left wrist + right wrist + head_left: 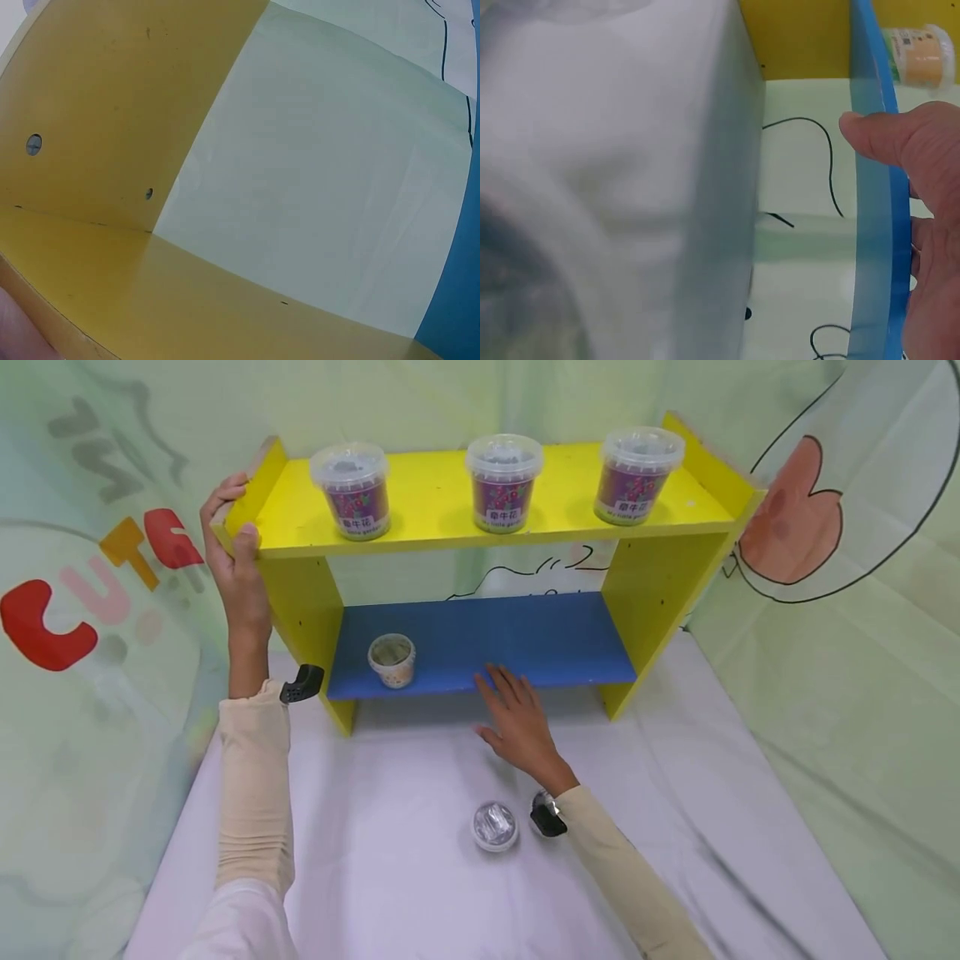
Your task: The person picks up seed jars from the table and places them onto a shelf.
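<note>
A yellow shelf unit [420,493] with a blue lower board [517,631] stands on a white cloth. My left hand [243,581] grips its top left corner, the thumb at the front edge and the fingers round the outer side. In the left wrist view, only a bit of skin shows beside the yellow panel [90,97]. My right hand [521,722] is at the front edge of the blue board, fingers straight and spread, holding nothing. The right wrist view has its thumb [877,135] overlapping the board's underside. A small cup [392,660] sits on the blue board's left part.
Three clear-lidded purple tubs stand along the top: left [358,497], middle [502,489] and right [637,481]. A silver-topped cup [495,825] stands on the white cloth [405,877] in front; another is partly hidden by the right wrist. Printed fabric [847,643] hangs around.
</note>
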Available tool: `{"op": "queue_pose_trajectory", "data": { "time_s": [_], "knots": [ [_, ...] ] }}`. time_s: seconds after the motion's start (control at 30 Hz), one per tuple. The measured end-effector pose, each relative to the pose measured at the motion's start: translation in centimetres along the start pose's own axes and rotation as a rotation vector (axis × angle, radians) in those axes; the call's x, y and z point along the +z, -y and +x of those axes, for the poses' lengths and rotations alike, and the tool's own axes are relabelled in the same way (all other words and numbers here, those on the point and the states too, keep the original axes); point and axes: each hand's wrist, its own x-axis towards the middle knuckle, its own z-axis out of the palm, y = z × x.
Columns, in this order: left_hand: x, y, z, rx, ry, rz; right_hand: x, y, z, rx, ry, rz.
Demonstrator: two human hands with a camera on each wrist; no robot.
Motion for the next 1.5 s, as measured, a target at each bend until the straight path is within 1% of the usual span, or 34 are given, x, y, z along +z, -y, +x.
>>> {"op": "queue_pose_trajectory", "data": {
  "time_s": [0.07, 0.13, 0.27, 0.3, 0.5, 0.57, 0.77, 0.83, 0.93, 1.0, 1.1, 1.2, 1.33, 1.43, 1.5],
  "knots": [
    [0.1, 0.0, 0.0, -0.007, -0.002, 0.006, -0.2, -0.2, -0.5, 0.004, -0.002, 0.003],
    [0.2, -0.4, 0.0, -0.019, -0.008, 0.012, -0.5, -0.4, -0.8, 0.007, -0.003, 0.019],
    [0.2, -0.5, -0.1, -0.009, -0.009, 0.027, -1.0, -0.7, -1.4, -0.005, -0.016, 0.041],
    [0.2, -0.5, 0.0, -0.016, -0.011, 0.022, -1.1, -0.7, -1.6, -0.008, -0.017, 0.053],
    [0.3, -0.5, 0.0, -0.037, -0.015, 0.002, -1.5, -1.3, -2.6, -0.002, -0.01, 0.187],
    [0.3, -0.4, 0.0, -0.025, -0.011, 0.001, -1.6, -1.5, -3.1, 0.005, -0.006, 0.218],
    [0.4, -0.6, 0.1, 0.046, 0.0, 0.001, -1.6, -1.7, -4.9, 0.04, -0.006, 0.235],
    [0.4, -0.6, 0.1, 0.049, -0.004, -0.008, -1.5, -1.5, -5.7, 0.051, 0.001, 0.247],
    [0.5, -0.6, 0.0, 0.05, -0.006, -0.01, -1.3, -1.1, -7.1, 0.061, 0.041, 0.291],
    [0.5, -0.6, 0.0, 0.051, -0.008, -0.018, -1.3, -0.7, -8.1, 0.063, 0.088, 0.319],
    [0.5, -0.6, 0.0, 0.05, -0.011, -0.019, -1.3, -0.2, -9.0, 0.063, 0.139, 0.359],
    [0.5, -0.6, 0.0, 0.047, -0.013, -0.016, -1.5, 0.3, -9.7, 0.045, 0.166, 0.393],
    [0.4, -0.5, 0.0, 0.045, -0.009, -0.012, -1.5, 0.9, -10.3, 0.016, 0.224, 0.418],
    [0.4, -0.4, -0.1, 0.039, -0.006, -0.006, -1.3, 1.3, -10.8, 0.001, 0.288, 0.406],
    [0.4, -0.4, -0.1, 0.031, -0.007, -0.003, -1.2, 1.6, -11.0, -0.016, 0.31, 0.394]
  ]
}}
